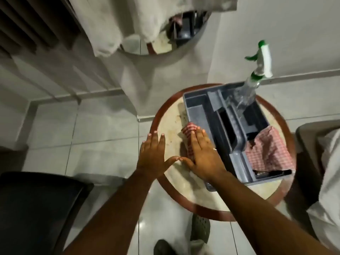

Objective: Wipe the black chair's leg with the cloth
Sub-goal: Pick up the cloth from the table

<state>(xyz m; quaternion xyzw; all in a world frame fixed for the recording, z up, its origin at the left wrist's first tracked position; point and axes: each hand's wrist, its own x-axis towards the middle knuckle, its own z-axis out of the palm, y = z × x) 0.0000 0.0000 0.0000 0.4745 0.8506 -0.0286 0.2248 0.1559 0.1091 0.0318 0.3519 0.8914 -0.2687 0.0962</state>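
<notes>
- The small red-and-white checked cloth (189,137) lies on the round stone bench (171,124) in the middle of the frame, under the flat right hand (202,153).
- It looks soft and light; pinching a loose edge should lift it.
- The left hand (154,153) lies flat and empty beside it, thumbs touching.
- The grey plastic caddy (200,111) holds a clear spray bottle (246,96) and another checked cloth (268,150).
- The black chair (36,205) is at the lower left.

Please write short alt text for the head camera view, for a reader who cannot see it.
A person's right hand lies flat on a red-and-white checked cloth on a round, red-rimmed marble-look table, with the left hand flat beside it. A grey plastic caddy holds a clear spray bottle and a second checked cloth; the black chair stands lower left.
</notes>
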